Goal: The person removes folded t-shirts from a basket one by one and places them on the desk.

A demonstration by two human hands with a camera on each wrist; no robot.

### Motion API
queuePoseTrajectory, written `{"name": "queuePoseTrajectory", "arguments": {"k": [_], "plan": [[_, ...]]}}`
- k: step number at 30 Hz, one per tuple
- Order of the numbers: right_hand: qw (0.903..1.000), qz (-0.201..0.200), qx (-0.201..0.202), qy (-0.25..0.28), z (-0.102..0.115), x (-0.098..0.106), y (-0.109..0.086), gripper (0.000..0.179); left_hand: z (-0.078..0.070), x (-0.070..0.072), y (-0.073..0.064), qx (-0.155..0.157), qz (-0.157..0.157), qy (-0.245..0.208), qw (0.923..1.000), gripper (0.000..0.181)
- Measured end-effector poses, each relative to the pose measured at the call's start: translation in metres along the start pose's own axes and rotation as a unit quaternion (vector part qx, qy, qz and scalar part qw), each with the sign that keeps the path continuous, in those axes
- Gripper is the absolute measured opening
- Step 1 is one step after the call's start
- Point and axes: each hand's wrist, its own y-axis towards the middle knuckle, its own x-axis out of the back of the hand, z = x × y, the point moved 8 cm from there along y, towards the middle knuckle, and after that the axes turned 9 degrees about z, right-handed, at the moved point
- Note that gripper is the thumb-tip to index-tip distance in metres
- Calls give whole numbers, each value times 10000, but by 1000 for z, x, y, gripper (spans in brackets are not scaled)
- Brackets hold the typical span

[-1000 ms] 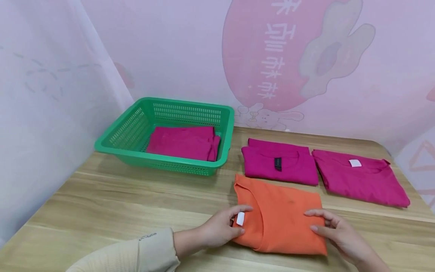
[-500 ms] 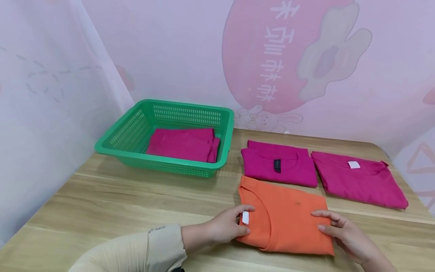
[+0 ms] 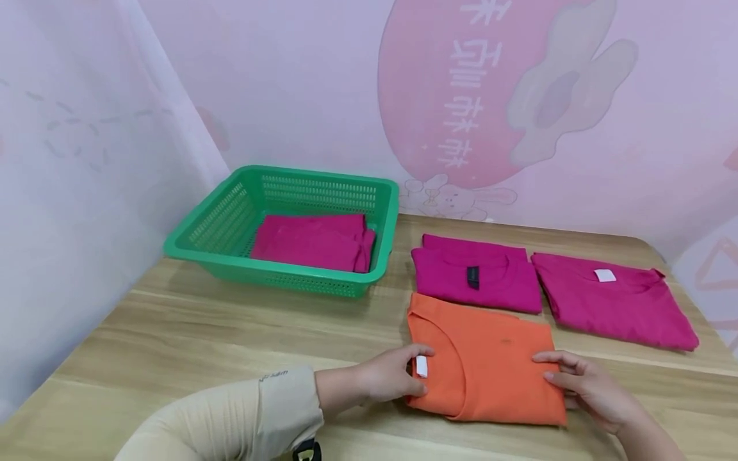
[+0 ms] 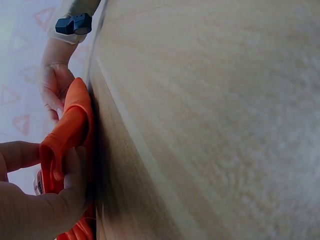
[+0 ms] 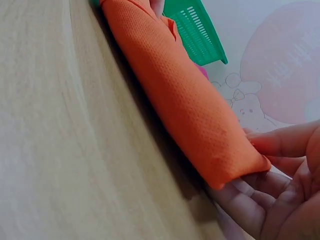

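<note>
A folded orange shirt (image 3: 501, 365) with a white label at its neckline lies at the front of the table in the head view. My left hand (image 3: 392, 374) grips its left edge beside the label; thumb and fingers pinch the cloth in the left wrist view. At the opposite end, my right hand (image 5: 280, 185) holds the folded edge, some fingers under the cloth and others on top. Right behind the orange shirt lies a folded magenta shirt (image 3: 444, 275) with a black label. To its right sits another magenta shirt (image 3: 623, 314), white label at the neck.
A green plastic basket (image 3: 282, 272) with slotted sides stands at the back left of the wooden table (image 3: 173, 358). Folded magenta cloth (image 3: 311, 243) lies inside it. A pink printed curtain (image 3: 288, 83) hangs behind the table.
The orange shirt has shifted slightly to the right, with both hands moving along on its edges. Basket and magenta shirts stay in place.
</note>
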Motion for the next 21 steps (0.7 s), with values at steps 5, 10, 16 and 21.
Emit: {"name": "queuePoseTrajectory", "arguments": {"k": [5, 10, 16, 21], "plan": [[9999, -70, -76, 88, -3, 2, -2, 30, 1, 0, -1, -6, 144, -45, 9999, 51], [10000, 15, 28, 91, 0, 3, -5, 32, 1, 2, -3, -131, 300, -339, 9989, 53], [9986, -122, 438, -285, 13, 11, -15, 36, -3, 8, -7, -345, 486, -823, 9948, 47], [9944, -37, 962, -442, 33, 14, -22, 42, -7, 22, -12, -285, 365, -609, 9971, 40]]}}
